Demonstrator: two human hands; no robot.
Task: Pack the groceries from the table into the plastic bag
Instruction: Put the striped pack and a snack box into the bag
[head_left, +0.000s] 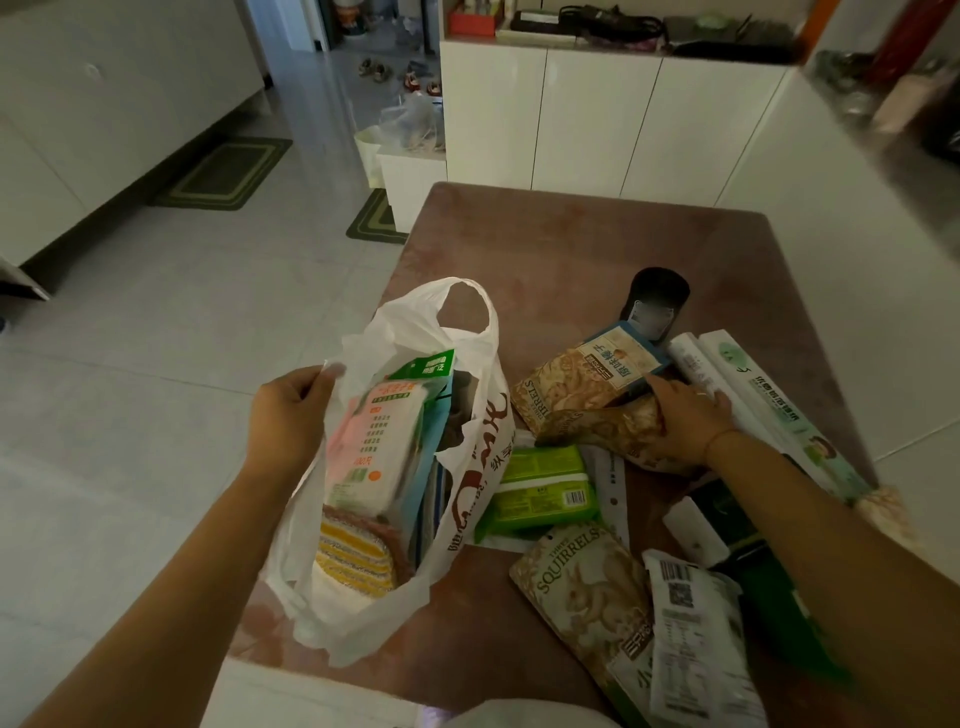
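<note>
The left hand (291, 410) is pinched closed on one handle of the white plastic bag (467, 452), lifting that side so the mouth gapes upward and a little toward the right hand. The right hand (685, 421) lies palm down, fingers spread, on a brown patterned snack pouch (613, 431); whether the fingers have actually closed around it I cannot tell, since the palm covers the far end.

That pouch is the thing the next move seems to turn on. It lies directly under the right hand, its long axis running roughly crosswise, from the hand toward the bag, with its near end just short of the bag's printed side. The right hand is plainly the nearer one; the left is occupied with the handle. To go in, I judge the pouch would have to be carried leftward and tipped end-down, because the bag is already crowded with upright packs.

Just beyond the right hand sits a second pouch (576, 384) whose edge reads "SQUIRRELS" in part, with a blue label of Chinese characters. Nearer than the hand, toward the person, another pouch (582, 587) reads "THREE SQUIRRELS" clearly. Between the hands, beside the bag, lies a green pack (540, 493) with a barcode. To the right of the right hand lie long white rolls (753, 384) with green Chinese print. The bag's side carries large red brush characters, and the pink-and-white pack (379, 447) inside has writing too small to read. All this rests on the brown table (545, 244).
</note>
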